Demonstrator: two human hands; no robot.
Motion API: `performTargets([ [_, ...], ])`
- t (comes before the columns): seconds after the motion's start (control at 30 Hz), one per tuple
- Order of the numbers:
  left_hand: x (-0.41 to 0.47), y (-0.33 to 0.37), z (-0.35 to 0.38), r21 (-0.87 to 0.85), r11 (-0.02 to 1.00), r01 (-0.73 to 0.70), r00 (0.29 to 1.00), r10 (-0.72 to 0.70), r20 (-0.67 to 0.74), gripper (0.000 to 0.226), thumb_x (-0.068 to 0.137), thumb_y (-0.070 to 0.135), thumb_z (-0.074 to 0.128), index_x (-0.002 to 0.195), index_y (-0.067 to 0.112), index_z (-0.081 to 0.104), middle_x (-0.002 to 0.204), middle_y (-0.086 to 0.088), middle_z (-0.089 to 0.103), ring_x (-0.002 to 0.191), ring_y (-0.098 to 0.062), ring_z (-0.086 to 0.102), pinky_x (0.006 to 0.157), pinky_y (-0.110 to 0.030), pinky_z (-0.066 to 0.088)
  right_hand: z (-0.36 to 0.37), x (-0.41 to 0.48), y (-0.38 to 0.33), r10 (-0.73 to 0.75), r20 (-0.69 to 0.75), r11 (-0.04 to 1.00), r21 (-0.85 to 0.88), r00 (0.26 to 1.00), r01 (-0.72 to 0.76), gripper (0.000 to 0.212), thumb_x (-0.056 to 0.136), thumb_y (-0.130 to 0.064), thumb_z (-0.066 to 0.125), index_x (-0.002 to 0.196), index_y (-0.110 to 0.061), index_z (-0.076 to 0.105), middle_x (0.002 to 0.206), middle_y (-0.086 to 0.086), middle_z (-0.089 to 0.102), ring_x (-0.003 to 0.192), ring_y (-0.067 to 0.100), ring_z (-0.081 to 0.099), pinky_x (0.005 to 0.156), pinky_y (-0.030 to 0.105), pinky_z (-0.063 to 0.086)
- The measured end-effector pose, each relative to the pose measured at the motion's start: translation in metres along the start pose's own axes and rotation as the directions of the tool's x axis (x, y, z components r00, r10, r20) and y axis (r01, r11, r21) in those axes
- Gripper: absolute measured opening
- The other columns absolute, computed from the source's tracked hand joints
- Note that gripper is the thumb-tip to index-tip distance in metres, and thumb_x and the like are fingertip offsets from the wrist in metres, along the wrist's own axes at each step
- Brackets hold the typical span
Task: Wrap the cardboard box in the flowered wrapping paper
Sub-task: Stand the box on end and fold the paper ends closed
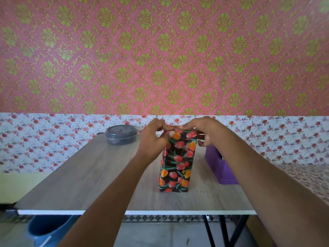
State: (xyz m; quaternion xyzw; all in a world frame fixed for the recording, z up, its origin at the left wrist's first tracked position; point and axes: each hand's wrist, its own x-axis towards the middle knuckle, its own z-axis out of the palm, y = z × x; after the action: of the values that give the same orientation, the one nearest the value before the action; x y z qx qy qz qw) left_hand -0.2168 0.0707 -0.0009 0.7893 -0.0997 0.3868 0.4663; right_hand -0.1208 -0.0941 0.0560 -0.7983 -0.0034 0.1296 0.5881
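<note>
The tall cardboard box in black tulip-flowered wrapping paper (176,163) stands upright mid-surface on the grey wood-grain table (85,175) — left hand (153,139) and right hand (204,131) curl over its top end, fingers pinching the paper.

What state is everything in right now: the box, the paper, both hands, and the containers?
Box: upright on the table, sides papered.
Wrapping paper: round the box, top end held by both hands.
Left hand: pinches the paper's top edge.
Right hand: grips the paper's top edge.
Grey tub: lid on.
Purple bin: partly behind the right arm.
Blue bucket: below the table, upright.
</note>
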Motion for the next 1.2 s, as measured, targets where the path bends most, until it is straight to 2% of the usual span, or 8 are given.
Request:
performTargets([
  [0.2,0.001,-0.006,0.0,0.118,0.992,-0.048,0.998,0.043,0.044,0.023,0.098,0.006,0.059,0.111,0.014,0.076,0.095,-0.004,0.054,0.094,-0.018,0.052,0.08,-0.019,0.041,-0.011,0.0,0.037,-0.196,0.054,0.92,0.357,0.979,0.164,0.009,0.094,-0.012,0.071,0.1,-0.018,0.072,0.121,0.008,0.07,0.112,0.026,0.064,0.083,0.041,0.055],
  [0.3,-0.003,-0.01,0.001,0.056,0.998,0.007,1.0,-0.006,-0.018,0.029,0.1,0.007,0.058,0.12,0.019,0.076,0.088,0.001,0.044,0.092,-0.02,0.048,0.081,-0.03,0.038,-0.006,-0.008,0.071,-0.357,0.197,0.901,0.329,0.913,0.281,0.045,0.081,-0.034,0.083,0.122,-0.039,0.066,0.136,0.003,0.063,0.127,0.024,0.056,0.095,0.047,0.046],
  [0.43,-0.012,-0.014,-0.007,-0.165,0.985,0.055,0.998,-0.061,-0.034,0.027,0.101,0.004,0.056,0.111,0.014,0.079,0.094,-0.001,0.048,0.099,-0.021,0.053,0.088,-0.042,0.052,0.008,-0.011,0.1,-0.486,0.273,0.87,0.061,0.83,0.489,0.11,0.061,-0.01,0.098,0.144,-0.047,0.036,0.129,-0.002,0.066,0.121,0.012,0.063,0.096,0.036,0.054],
  [0.53,-0.014,-0.02,-0.015,-0.271,0.958,0.096,0.992,-0.114,-0.052,0.029,0.101,0.001,0.053,0.108,0.011,0.079,0.103,0.0,0.062,0.103,-0.016,0.061,0.089,-0.046,0.054,0.019,-0.014,0.103,-0.616,0.154,0.768,-0.099,0.773,0.632,0.112,0.054,-0.02,0.102,0.145,-0.04,0.04,0.119,-0.012,0.07,0.111,0.004,0.067,0.093,0.029,0.058],
  [0.67,-0.025,-0.031,-0.02,-0.363,0.918,0.161,0.977,-0.199,-0.07,0.03,0.1,0.047,0.053,0.112,0.024,0.07,0.116,0.0,0.07,0.114,-0.017,0.065,0.094,-0.039,0.052,0.035,-0.016,0.104,-0.792,0.073,0.564,-0.294,0.606,0.772,0.112,0.053,-0.044,0.098,0.148,-0.042,0.039,0.126,-0.02,0.066,0.118,-0.001,0.061,0.102,0.026,0.049],
  [0.9,-0.053,-0.073,-0.015,-0.254,0.932,0.259,0.962,-0.227,0.149,0.053,0.083,0.056,0.069,0.127,0.028,0.062,0.122,0.004,0.07,0.118,-0.016,0.065,0.096,-0.036,0.054,0.07,-0.007,0.138,-0.93,0.152,0.028,-0.879,0.335,0.476,0.103,0.058,-0.042,0.092,0.148,-0.032,0.043,0.122,0.008,0.051,0.108,0.029,0.053,0.084,0.046,0.046],
  [1.07,-0.078,-0.112,-0.015,-0.118,0.921,0.372,0.917,-0.344,0.203,0.041,0.088,0.004,0.067,0.126,0.019,0.067,0.109,0.004,0.074,0.107,-0.021,0.069,0.093,-0.043,0.059,0.076,0.0,0.173,-0.804,0.305,0.165,-0.71,0.51,0.685,0.08,0.071,-0.051,0.087,0.139,-0.017,0.061,0.137,0.003,0.054,0.127,0.027,0.05,0.105,0.05,0.043],
  [1.2,-0.089,-0.117,-0.017,-0.221,0.893,0.391,0.914,-0.348,0.211,0.035,0.099,0.015,0.063,0.13,0.031,0.066,0.121,0.009,0.073,0.119,-0.014,0.066,0.099,-0.033,0.055,0.061,0.002,0.193,-0.958,-0.047,0.237,-0.683,0.283,0.691,0.036,0.091,-0.038,0.074,0.113,-0.009,0.073,0.121,0.006,0.064,0.116,0.022,0.058,0.102,0.037,0.043],
])
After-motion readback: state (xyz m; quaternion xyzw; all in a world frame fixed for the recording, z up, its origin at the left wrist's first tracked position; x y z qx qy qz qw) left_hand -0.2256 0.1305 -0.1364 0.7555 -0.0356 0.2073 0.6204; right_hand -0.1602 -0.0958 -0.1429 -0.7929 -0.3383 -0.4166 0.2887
